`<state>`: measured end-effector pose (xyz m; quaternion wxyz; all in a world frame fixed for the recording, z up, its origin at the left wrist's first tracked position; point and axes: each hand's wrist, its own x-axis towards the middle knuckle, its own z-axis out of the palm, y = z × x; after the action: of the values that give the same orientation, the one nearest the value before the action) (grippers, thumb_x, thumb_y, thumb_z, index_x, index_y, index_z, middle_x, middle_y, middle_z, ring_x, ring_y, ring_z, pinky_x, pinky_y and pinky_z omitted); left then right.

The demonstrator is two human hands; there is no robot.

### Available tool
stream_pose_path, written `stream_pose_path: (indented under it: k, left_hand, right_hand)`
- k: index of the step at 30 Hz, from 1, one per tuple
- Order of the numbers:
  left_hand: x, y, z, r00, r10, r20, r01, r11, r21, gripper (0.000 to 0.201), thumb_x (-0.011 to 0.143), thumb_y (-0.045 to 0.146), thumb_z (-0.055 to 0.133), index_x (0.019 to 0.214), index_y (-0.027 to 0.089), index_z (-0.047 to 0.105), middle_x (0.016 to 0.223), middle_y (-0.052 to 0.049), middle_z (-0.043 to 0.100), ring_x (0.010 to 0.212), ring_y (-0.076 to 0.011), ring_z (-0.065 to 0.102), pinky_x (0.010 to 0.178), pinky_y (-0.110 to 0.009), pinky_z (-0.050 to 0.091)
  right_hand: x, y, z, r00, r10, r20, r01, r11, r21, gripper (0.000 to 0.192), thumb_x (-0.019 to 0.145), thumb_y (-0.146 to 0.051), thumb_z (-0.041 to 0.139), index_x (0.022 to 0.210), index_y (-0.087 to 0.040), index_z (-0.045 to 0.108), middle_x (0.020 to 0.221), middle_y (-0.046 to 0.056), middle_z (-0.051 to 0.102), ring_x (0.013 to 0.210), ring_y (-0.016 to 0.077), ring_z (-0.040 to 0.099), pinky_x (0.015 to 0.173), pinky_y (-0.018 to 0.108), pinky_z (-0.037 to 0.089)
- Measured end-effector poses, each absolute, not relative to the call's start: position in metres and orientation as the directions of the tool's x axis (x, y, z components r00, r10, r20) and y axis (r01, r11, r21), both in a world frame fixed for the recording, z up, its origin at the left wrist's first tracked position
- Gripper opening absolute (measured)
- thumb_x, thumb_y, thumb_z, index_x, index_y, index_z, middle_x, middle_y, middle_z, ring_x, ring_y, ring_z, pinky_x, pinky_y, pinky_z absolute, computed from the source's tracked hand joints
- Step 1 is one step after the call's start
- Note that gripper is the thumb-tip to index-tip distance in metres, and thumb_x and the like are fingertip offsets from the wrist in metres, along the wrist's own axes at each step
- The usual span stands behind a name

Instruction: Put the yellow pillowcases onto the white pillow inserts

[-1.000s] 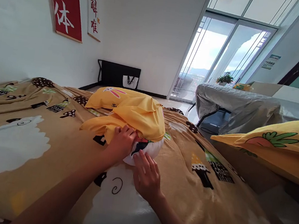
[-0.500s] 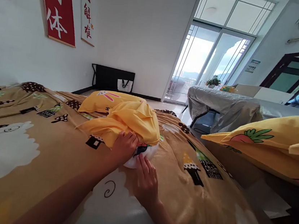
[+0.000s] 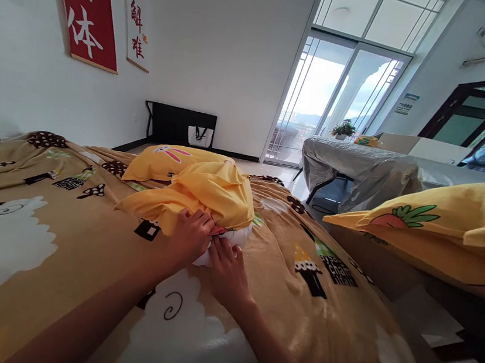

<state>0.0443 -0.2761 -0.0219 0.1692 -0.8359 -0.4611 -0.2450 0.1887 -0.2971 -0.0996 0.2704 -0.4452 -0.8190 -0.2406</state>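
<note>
Pillowcase mouth is pinched in our left hand while our flat, open right hand presses the white pillow just below it, steadying both on the bed.

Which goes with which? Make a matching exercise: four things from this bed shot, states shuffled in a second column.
1. left hand
2. right hand
3. white pillow
4. second yellow pillow

a. rests at the right edge of the view
b. grips the open edge of the yellow pillowcase
c. fingertips pressed on the pillow's exposed end
d. mostly covered, only one end showing

Pairs: 1-b, 2-c, 3-d, 4-a
</note>
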Motion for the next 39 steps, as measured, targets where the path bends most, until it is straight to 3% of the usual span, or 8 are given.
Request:
stream_pose_path:
  k: [4,10,15,20,23,30,36,39]
  left_hand:
    - [0.046,-0.277,-0.025,0.459,0.672,0.582,0.853,-0.517,-0.075,0.011,0.087,0.016,0.052,0.087,0.017,0.062,0.095,-0.005,0.066,0.097,-0.0248,0.056,0.084,-0.045,0.031]
    - [0.049,-0.286,-0.015,0.526,0.648,0.552,0.833,-0.524,-0.178,0.011,0.086,0.014,0.056,0.095,0.017,0.061,0.1,-0.006,0.065,0.1,-0.0253,0.054,0.085,-0.046,0.033]
    - [0.047,-0.28,-0.016,0.509,0.613,0.605,0.85,-0.47,-0.239,0.008,0.088,0.016,0.052,0.089,0.016,0.06,0.096,-0.007,0.063,0.095,-0.0258,0.054,0.084,-0.047,0.036]
    - [0.028,-0.275,-0.039,0.491,0.366,0.79,0.814,-0.516,-0.267,0.016,0.09,0.018,0.05,0.103,0.017,0.058,0.107,-0.008,0.063,0.106,-0.0234,0.053,0.088,-0.04,0.036]
    - [0.016,-0.278,-0.052,0.453,0.268,0.85,0.822,-0.495,-0.282,0.012,0.088,0.019,0.055,0.098,0.018,0.06,0.097,-0.006,0.065,0.097,-0.0216,0.055,0.086,-0.037,0.036]
    - [0.017,-0.273,-0.059,0.438,0.401,0.805,0.862,-0.441,-0.249,0.023,0.092,0.026,0.051,0.112,0.018,0.056,0.104,-0.004,0.067,0.094,-0.0206,0.055,0.084,-0.039,0.034]
    - [0.028,-0.272,-0.051,0.395,0.459,0.796,0.903,-0.352,-0.246,0.016,0.093,0.027,0.049,0.104,0.02,0.057,0.098,-0.004,0.067,0.092,-0.0229,0.054,0.082,-0.043,0.031]
    - [0.031,-0.271,-0.05,0.372,0.424,0.826,0.91,-0.343,-0.234,0.016,0.092,0.028,0.051,0.101,0.018,0.058,0.096,-0.006,0.067,0.09,-0.0227,0.054,0.082,-0.042,0.031]
  right_hand:
    - [0.181,-0.286,-0.102,-0.411,0.637,0.652,0.89,0.437,0.134,0.05,0.09,-0.044,0.051,0.126,-0.009,0.055,0.126,0.02,0.06,0.121,0.0307,0.046,0.096,0.045,0.03]
    - [0.167,-0.266,-0.101,-0.311,0.66,0.684,0.929,0.363,0.073,0.032,0.09,-0.028,0.052,0.117,-0.016,0.063,0.11,0.015,0.067,0.112,0.0299,0.051,0.096,0.045,0.028]
    - [0.17,-0.261,-0.1,-0.298,0.613,0.731,0.926,0.373,0.064,0.037,0.09,-0.038,0.052,0.117,-0.015,0.061,0.114,0.015,0.065,0.112,0.0295,0.051,0.095,0.043,0.027]
    - [0.184,-0.263,-0.105,-0.29,0.574,0.766,0.913,0.406,0.041,0.049,0.09,-0.051,0.049,0.121,-0.014,0.057,0.116,0.017,0.064,0.115,0.029,0.05,0.097,0.041,0.026]
    - [0.187,-0.265,-0.107,-0.288,0.571,0.769,0.911,0.411,0.036,0.052,0.089,-0.053,0.049,0.12,-0.013,0.057,0.117,0.017,0.064,0.116,0.0287,0.05,0.098,0.04,0.026]
    - [0.184,-0.265,-0.114,-0.244,0.515,0.822,0.907,0.421,0.005,0.051,0.09,-0.05,0.049,0.121,-0.01,0.057,0.117,0.017,0.065,0.118,0.0276,0.05,0.102,0.039,0.023]
    - [0.188,-0.282,-0.114,-0.241,0.424,0.873,0.869,0.495,0.0,0.046,0.095,-0.036,0.044,0.129,-0.007,0.051,0.125,0.018,0.062,0.124,0.0236,0.05,0.105,0.037,0.023]
    - [0.19,-0.295,-0.11,-0.256,0.377,0.89,0.862,0.506,0.034,0.046,0.094,-0.024,0.043,0.138,-0.011,0.045,0.13,0.015,0.059,0.127,0.0211,0.048,0.104,0.036,0.025]
